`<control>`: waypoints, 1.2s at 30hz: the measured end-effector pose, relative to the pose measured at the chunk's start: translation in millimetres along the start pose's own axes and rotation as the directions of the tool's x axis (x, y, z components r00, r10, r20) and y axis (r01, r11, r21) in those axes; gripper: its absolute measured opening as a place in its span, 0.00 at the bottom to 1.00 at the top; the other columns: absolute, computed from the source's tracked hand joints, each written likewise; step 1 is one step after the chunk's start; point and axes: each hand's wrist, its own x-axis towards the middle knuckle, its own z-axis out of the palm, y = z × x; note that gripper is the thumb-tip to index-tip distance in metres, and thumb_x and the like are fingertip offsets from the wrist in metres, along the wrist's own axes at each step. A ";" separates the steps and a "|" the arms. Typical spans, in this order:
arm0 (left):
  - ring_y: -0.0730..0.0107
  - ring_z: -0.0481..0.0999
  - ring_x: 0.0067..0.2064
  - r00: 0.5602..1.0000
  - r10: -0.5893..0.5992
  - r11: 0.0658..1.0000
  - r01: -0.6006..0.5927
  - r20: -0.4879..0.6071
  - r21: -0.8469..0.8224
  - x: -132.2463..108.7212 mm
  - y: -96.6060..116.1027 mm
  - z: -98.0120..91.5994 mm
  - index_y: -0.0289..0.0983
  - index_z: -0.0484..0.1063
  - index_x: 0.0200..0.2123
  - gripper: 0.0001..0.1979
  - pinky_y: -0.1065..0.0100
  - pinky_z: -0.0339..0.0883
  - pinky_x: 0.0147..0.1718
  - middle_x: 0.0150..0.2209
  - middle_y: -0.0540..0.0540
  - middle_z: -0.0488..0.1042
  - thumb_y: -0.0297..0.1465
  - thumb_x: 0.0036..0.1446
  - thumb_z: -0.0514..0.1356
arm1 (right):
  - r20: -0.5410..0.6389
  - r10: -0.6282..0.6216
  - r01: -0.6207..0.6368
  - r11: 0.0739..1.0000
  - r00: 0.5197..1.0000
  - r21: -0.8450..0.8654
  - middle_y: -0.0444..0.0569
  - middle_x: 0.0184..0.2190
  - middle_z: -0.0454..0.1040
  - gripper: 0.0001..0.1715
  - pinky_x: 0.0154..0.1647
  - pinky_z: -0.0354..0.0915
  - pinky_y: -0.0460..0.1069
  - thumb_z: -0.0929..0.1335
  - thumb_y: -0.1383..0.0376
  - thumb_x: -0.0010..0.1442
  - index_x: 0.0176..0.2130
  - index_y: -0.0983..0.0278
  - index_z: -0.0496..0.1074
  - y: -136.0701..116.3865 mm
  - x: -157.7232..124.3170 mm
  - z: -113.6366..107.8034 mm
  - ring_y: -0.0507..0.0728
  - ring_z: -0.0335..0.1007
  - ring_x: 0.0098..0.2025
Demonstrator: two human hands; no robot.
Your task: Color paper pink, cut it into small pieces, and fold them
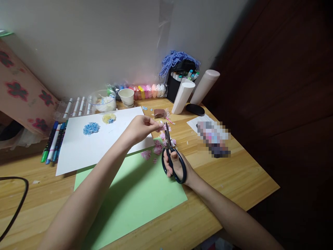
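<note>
Along the wooden table's (234,173) left edge lie coloured marker pens (53,142), beside a white paper sheet (85,152) carrying a blue shredded-paper clump (91,128). Near the table's middle, the left hand (142,127) pinches a small pink paper scrap (162,127) at the blades of dark-handled scissors (168,139). The right hand (179,166) grips these over a pale green paper sheet's (145,194) far corner.

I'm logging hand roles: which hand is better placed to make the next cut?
Probably right: the right hand grips the scissors, whose blades point at the pink paper that the left hand pinches.
</note>
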 end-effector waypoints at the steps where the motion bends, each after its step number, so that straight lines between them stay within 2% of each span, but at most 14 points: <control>1: 0.69 0.74 0.30 1.000 -0.013 1.000 0.013 -0.004 -0.006 -0.4 1.2 -2.0 0.34 0.75 0.21 0.11 0.68 0.64 0.33 0.26 0.45 0.78 0.37 0.44 0.69 | -0.011 0.017 -0.016 1.000 1.000 0.024 0.36 0.09 0.58 0.39 0.11 0.56 0.43 0.60 0.29 0.45 0.26 0.62 0.62 -0.7 1.1 0.6 0.49 0.54 0.09; 5: 0.70 0.74 0.29 0.998 -0.052 0.999 0.052 -0.029 0.015 -0.9 4.2 -8.4 0.35 0.76 0.20 0.08 0.68 0.63 0.33 0.24 0.46 0.78 0.33 0.45 0.68 | -0.051 0.066 -0.063 0.996 0.997 0.067 0.37 0.07 0.58 0.35 0.09 0.54 0.43 0.64 0.33 0.47 0.24 0.62 0.62 -3.8 3.6 3.0 0.49 0.53 0.08; 8: 0.70 0.74 0.29 0.998 -0.044 0.998 0.046 -0.037 0.033 -0.5 4.8 -10.5 0.35 0.76 0.21 0.08 0.69 0.63 0.32 0.25 0.46 0.79 0.32 0.45 0.67 | -0.050 0.069 -0.066 0.996 0.996 0.052 0.37 0.08 0.58 0.37 0.10 0.54 0.43 0.62 0.31 0.46 0.25 0.62 0.61 -5.1 2.5 3.8 0.49 0.55 0.09; 13: 0.69 0.74 0.29 0.996 -0.038 0.997 0.043 -0.076 0.065 -0.3 5.7 -10.9 0.33 0.76 0.23 0.09 0.69 0.62 0.31 0.26 0.45 0.79 0.34 0.45 0.66 | 0.055 0.019 -0.019 1.000 0.998 -0.009 0.40 0.14 0.64 0.44 0.20 0.64 0.45 0.52 0.26 0.45 0.29 0.63 0.62 -4.6 -3.6 4.0 0.50 0.64 0.16; 18: 0.69 0.74 0.30 0.997 -0.032 0.998 0.036 -0.070 0.043 -1.2 4.6 -3.7 0.33 0.76 0.23 0.09 0.69 0.63 0.32 0.26 0.44 0.79 0.33 0.45 0.66 | 0.108 0.013 -0.008 0.999 0.994 -0.044 0.40 0.16 0.64 0.45 0.25 0.66 0.47 0.50 0.26 0.45 0.31 0.62 0.61 -4.3 -6.9 4.4 0.51 0.64 0.19; 25: 0.67 0.76 0.31 1.000 0.004 1.000 -0.004 0.002 0.018 1.6 -4.4 3.8 0.33 0.76 0.23 0.07 0.68 0.64 0.34 0.27 0.44 0.79 0.31 0.45 0.67 | 0.094 -0.003 0.010 0.997 0.996 -0.073 0.39 0.14 0.62 0.44 0.22 0.64 0.46 0.50 0.27 0.46 0.30 0.62 0.61 0.3 -5.3 1.2 0.50 0.62 0.17; 32: 0.69 0.74 0.29 1.000 -0.001 0.998 0.002 -0.021 0.059 0.8 -1.0 3.9 0.33 0.76 0.21 0.09 0.69 0.63 0.33 0.24 0.46 0.78 0.33 0.48 0.65 | 0.038 0.020 -0.019 1.000 0.999 -0.025 0.36 0.09 0.59 0.41 0.14 0.58 0.44 0.57 0.28 0.44 0.27 0.62 0.61 5.0 -0.6 0.2 0.49 0.58 0.11; 36: 0.69 0.74 0.30 1.000 -0.011 0.999 0.013 -0.023 0.050 0.2 0.3 2.6 0.33 0.76 0.22 0.10 0.69 0.62 0.32 0.26 0.45 0.79 0.34 0.47 0.66 | -0.013 0.066 -0.066 0.997 0.998 0.032 0.35 0.08 0.58 0.38 0.12 0.55 0.43 0.62 0.30 0.44 0.26 0.62 0.62 3.8 -0.2 2.4 0.49 0.55 0.10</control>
